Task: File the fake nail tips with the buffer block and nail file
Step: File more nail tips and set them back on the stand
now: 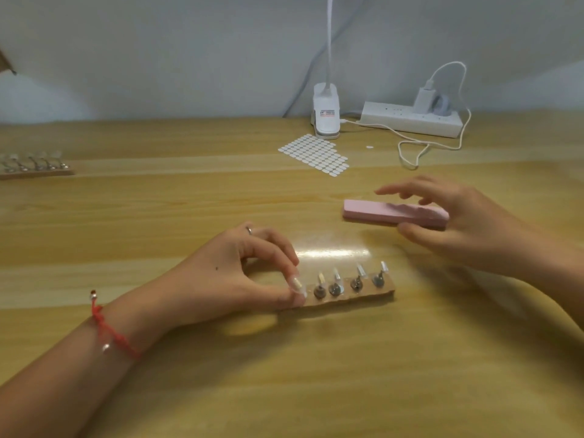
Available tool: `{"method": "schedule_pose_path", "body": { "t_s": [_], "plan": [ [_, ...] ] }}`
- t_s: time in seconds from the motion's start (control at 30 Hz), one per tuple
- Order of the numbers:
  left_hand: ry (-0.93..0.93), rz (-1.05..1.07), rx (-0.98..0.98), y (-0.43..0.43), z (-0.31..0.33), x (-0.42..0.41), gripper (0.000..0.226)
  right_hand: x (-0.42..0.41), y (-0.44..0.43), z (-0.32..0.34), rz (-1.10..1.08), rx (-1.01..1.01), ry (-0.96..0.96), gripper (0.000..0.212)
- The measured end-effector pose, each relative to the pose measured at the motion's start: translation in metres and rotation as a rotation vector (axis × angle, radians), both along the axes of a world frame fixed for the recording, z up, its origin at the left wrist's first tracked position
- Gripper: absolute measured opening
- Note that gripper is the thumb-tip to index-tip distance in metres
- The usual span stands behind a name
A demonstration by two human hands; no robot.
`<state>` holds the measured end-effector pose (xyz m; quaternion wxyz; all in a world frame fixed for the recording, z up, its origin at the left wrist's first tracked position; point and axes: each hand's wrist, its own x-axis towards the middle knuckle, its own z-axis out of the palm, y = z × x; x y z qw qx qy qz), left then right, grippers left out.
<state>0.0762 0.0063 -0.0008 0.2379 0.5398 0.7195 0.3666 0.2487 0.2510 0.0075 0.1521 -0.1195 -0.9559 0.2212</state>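
Head view, left hand (235, 273) pinching nail tip (297, 284), right hand (471, 221) holding buffer (369, 210)

My right hand (458, 222) is smeared with blur and covers the right end of the pink buffer block (379, 213), so I cannot tell whether it grips or only touches. My left hand (227, 276) hides the stand under the nail tip (297, 283) it pinches, and the left end of the wooden holder (354, 298). A second holder (34, 172) is blurred and cut by the left edge; the lamp (327, 112) runs off the top, its label unreadable
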Motion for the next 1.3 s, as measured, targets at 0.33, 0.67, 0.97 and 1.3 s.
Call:
{"method": "schedule_pose_path", "body": {
  "t_s": [0.33,0.67,0.97,1.3],
  "plan": [
    [0.36,0.144,0.091,0.002,-0.005,0.027,0.04,-0.007,0.008,-0.021,0.01,0.088,0.057,0.028],
    [0.405,0.178,0.218,0.013,-0.008,0.04,0.009,-0.007,0.007,-0.021,0.013,0.101,0.122,0.03],
    [0.402,0.122,0.221,0.014,-0.007,0.043,0.009,-0.005,-0.005,-0.012,0.034,0.108,0.2,0.032],
    [-0.024,0.297,0.462,0.013,-0.008,0.033,0.009,0.002,-0.048,0.005,0.252,0.179,0.403,0.045]
  ]
}}
